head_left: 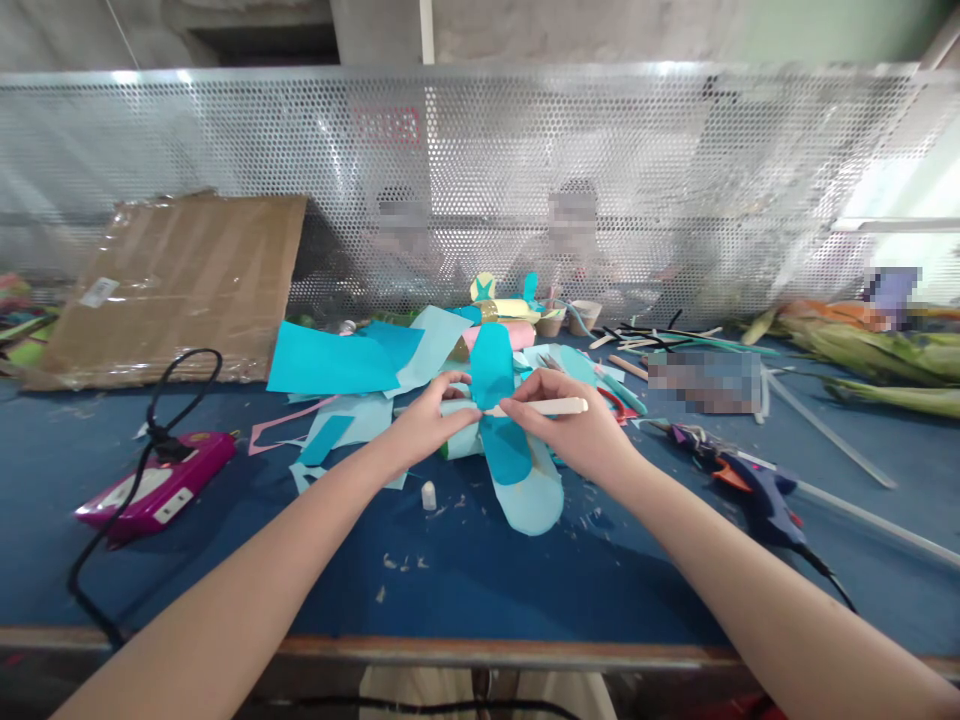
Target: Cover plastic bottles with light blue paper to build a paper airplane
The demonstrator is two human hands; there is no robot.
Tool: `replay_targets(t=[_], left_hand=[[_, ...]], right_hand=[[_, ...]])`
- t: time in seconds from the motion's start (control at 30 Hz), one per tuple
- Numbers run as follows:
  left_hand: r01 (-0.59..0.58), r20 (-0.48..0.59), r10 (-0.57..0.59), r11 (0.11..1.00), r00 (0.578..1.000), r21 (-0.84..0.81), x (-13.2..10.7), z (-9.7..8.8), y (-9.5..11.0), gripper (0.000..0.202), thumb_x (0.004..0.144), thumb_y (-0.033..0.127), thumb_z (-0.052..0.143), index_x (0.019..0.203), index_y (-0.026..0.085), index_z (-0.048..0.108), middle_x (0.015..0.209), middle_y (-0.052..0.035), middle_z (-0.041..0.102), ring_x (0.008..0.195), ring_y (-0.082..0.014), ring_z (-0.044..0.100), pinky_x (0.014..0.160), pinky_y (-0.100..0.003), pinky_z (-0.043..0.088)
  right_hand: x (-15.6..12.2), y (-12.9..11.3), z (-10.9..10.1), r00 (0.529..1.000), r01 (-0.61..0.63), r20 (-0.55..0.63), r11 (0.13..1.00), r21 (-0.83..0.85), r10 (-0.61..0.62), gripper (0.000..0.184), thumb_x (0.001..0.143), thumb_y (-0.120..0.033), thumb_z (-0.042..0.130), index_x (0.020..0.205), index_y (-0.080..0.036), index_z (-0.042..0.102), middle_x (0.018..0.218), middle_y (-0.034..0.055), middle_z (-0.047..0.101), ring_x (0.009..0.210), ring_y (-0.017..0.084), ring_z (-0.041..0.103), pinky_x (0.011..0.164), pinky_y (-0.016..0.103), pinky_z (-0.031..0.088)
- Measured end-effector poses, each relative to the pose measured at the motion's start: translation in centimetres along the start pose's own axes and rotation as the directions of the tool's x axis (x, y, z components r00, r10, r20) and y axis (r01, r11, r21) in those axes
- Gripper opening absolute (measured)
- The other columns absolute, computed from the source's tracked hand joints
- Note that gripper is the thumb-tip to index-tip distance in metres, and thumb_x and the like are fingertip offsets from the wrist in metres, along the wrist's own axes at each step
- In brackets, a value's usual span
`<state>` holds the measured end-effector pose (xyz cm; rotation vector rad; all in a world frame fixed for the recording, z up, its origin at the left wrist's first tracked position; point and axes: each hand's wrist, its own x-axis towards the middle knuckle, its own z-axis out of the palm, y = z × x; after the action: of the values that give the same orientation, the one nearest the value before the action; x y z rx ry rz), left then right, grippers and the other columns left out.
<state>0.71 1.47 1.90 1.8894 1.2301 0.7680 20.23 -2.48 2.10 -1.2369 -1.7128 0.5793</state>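
Both hands are raised over the middle of the table. My right hand is closed round a white marker pen, its tip pointing left towards a bright blue paper cutout. The cutout is long with rounded ends, and it overlaps a light blue rounded paper piece. On the left side, my left hand pinches the cutout near its middle, thumb close to the pen tip. The fingertips behind the paper are hidden. A small white cap stands on the table below my left hand.
Blue paper sheets and scraps lie behind my hands, near yellow and pink rolls. A purple power strip with a black cable sits left, a glue gun right. Cardboard leans on the perforated metal panel.
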Motion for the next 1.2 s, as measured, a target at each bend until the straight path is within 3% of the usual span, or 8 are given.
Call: replay_targets(t=[0.47,0.63,0.87,1.2], left_hand=[[0.024,0.012,-0.024,1.0,1.0,0.002,-0.2,-0.1,0.6,0.054,0.08,0.042,0.057,0.129,0.023,0.043,0.128,-0.0105,0.054,0.117,-0.0301,0.055,0.092,-0.041,0.046],[0.04,0.012,-0.04,0.999,0.999,-0.007,-0.2,-0.1,0.6,0.054,0.08,0.043,0.057,0.129,0.024,0.042,0.13,-0.0104,0.052,0.116,-0.0292,0.055,0.092,-0.04,0.045],[0.055,0.006,-0.055,0.998,0.998,0.009,-0.2,-0.1,0.6,0.056,0.079,0.046,0.059,0.129,0.025,0.043,0.131,-0.0103,0.053,0.117,-0.0305,0.054,0.089,-0.039,0.047],[0.042,0.005,-0.042,0.999,0.999,0.002,-0.2,0.0,0.5,0.054,0.08,0.044,0.058,0.128,0.024,0.044,0.13,-0.0104,0.053,0.118,-0.0295,0.053,0.091,-0.039,0.046]], right_hand=[[-0.1,-0.9,-0.7,0.998,-0.031,-0.049,0.997,-0.071,0.027,0.019,0.066,-0.022,0.055,0.054,-0.021,0.04,0.052,-0.0063,0.039,0.052,0.01,0.034,0.049,0.026,0.026],[0.0,-0.7,-0.9,0.999,-0.007,-0.052,0.998,-0.062,0.004,0.023,0.066,-0.021,0.052,0.053,-0.022,0.033,0.052,-0.0064,0.032,0.053,0.011,0.03,0.05,0.027,0.023],[0.4,-0.5,-1.3,0.979,0.014,-0.205,0.998,-0.056,-0.025,0.024,0.067,-0.025,0.049,0.052,-0.023,0.032,0.051,-0.0056,0.031,0.052,0.011,0.031,0.048,0.027,0.024],[0.4,-0.4,-1.2,0.985,0.011,-0.173,0.998,-0.069,-0.023,0.021,0.068,-0.025,0.05,0.054,-0.023,0.034,0.05,-0.0058,0.031,0.052,0.011,0.03,0.048,0.027,0.023]])
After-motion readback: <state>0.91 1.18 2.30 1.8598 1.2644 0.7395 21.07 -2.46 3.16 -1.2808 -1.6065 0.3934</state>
